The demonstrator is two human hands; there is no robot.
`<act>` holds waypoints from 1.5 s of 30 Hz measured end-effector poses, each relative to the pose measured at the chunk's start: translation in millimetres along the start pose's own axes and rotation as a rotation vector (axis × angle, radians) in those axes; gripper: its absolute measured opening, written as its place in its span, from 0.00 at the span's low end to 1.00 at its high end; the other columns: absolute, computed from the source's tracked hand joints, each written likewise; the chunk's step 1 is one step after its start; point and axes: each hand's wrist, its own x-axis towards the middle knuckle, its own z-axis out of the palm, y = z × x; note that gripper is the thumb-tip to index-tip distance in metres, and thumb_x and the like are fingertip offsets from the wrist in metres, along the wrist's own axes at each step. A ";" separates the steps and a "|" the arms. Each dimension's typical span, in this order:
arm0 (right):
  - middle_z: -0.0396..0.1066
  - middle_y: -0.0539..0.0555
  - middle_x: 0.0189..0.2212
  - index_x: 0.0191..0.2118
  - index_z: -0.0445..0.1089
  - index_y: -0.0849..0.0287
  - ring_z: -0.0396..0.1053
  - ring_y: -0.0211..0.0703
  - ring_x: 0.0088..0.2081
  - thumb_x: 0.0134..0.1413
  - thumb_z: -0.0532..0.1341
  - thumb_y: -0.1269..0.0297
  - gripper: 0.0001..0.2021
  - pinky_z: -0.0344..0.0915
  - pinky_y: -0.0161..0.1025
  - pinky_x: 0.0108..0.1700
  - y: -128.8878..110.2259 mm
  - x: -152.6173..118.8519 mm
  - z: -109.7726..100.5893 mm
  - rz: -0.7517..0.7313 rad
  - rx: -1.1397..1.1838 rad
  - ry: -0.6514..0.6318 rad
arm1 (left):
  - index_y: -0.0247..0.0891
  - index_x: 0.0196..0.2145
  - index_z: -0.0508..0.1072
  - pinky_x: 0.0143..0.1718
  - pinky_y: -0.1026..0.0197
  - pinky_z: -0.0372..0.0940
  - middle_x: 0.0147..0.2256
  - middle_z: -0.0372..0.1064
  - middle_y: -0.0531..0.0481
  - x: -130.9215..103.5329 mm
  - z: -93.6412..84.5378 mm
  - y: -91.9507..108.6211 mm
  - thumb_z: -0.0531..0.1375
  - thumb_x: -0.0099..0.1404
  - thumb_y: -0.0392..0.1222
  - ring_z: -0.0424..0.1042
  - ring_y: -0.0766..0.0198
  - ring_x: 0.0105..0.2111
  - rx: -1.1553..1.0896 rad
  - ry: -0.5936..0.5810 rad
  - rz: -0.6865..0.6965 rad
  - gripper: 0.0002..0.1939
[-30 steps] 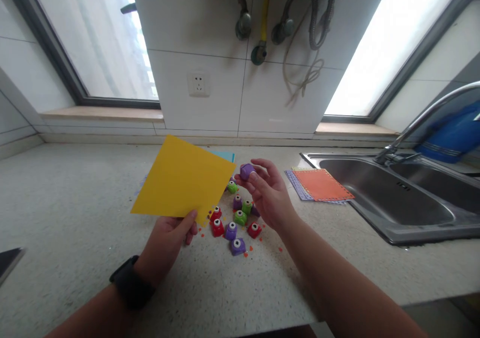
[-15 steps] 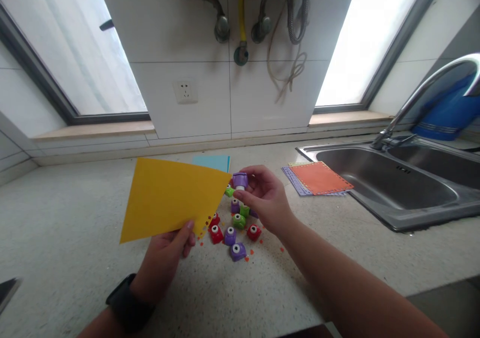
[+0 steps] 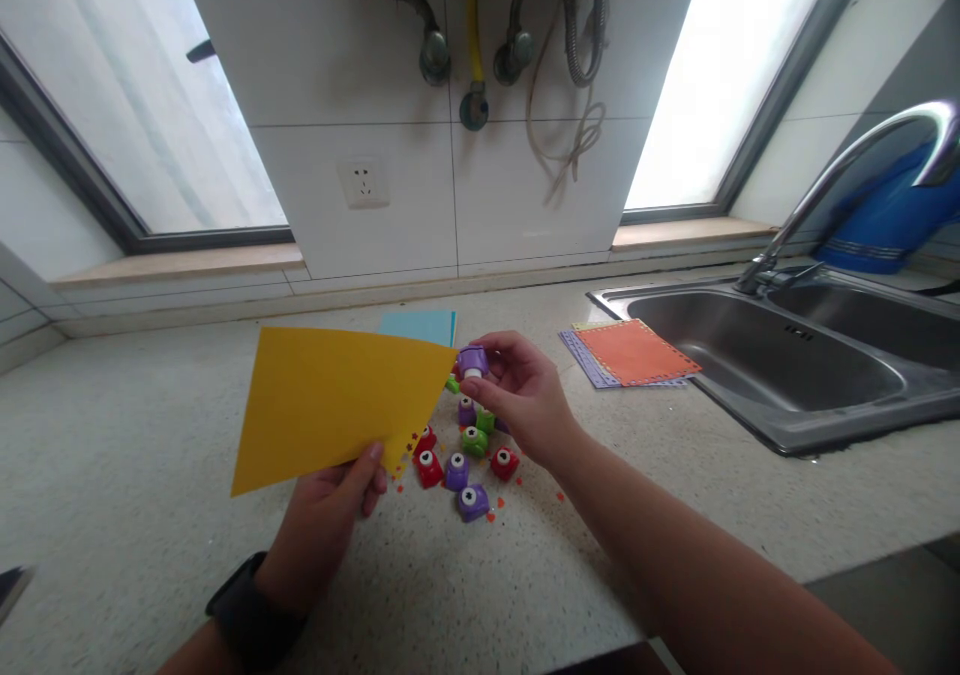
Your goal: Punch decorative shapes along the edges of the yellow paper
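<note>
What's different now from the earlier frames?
The right hand has brought the purple punch left to the corner of the yellow sheet, which now lies flatter along its top edge, showing more light-blue paper behind. The camera has shifted. Nothing was let go: the left hand keeps the sheet. The loose punches and orange sheet stayed put.

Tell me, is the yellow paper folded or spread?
Spread out: the yellow paper shows one broad face, no visible crease, held in the left hand.

Tiled wall between bright windows; speckled counter.
</note>
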 end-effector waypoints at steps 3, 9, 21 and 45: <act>0.76 0.51 0.36 0.42 0.71 0.54 0.75 0.40 0.38 0.43 0.76 0.63 0.20 0.73 0.41 0.44 1.8 -0.2 0.4 0.022 0.017 -0.011 | 0.37 0.19 0.71 0.23 0.63 0.55 0.19 0.64 0.54 -0.9 -0.1 0.7 0.64 0.63 0.57 0.58 0.68 0.20 0.010 -0.002 -0.002 0.23; 0.78 0.52 0.37 0.41 0.73 0.55 0.75 0.40 0.38 0.43 0.75 0.62 0.18 0.74 0.41 0.42 6.9 -0.4 2.4 0.125 0.022 -0.043 | 0.37 0.18 0.71 0.24 0.63 0.55 0.17 0.62 0.55 -2.6 1.0 5.5 0.63 0.63 0.58 0.59 0.68 0.19 0.071 -0.005 -0.006 0.24; 0.79 0.52 0.39 0.41 0.78 0.55 0.74 0.38 0.36 0.47 0.73 0.59 0.14 0.72 0.40 0.44 16.0 -2.5 6.7 0.357 0.003 -0.134 | 0.37 0.19 0.70 0.24 0.62 0.55 0.17 0.62 0.55 -5.1 0.5 11.5 0.61 0.65 0.54 0.59 0.68 0.19 0.115 -0.041 0.010 0.23; 0.70 0.50 0.24 0.31 0.74 0.60 0.64 0.34 0.23 0.52 0.71 0.53 0.14 0.62 0.33 0.24 26.5 -9.3 14.7 0.558 -0.048 -0.225 | 0.38 0.21 0.70 0.21 0.63 0.56 0.18 0.66 0.54 -6.6 2.5 19.6 0.61 0.64 0.48 0.61 0.68 0.18 0.082 -0.064 0.012 0.17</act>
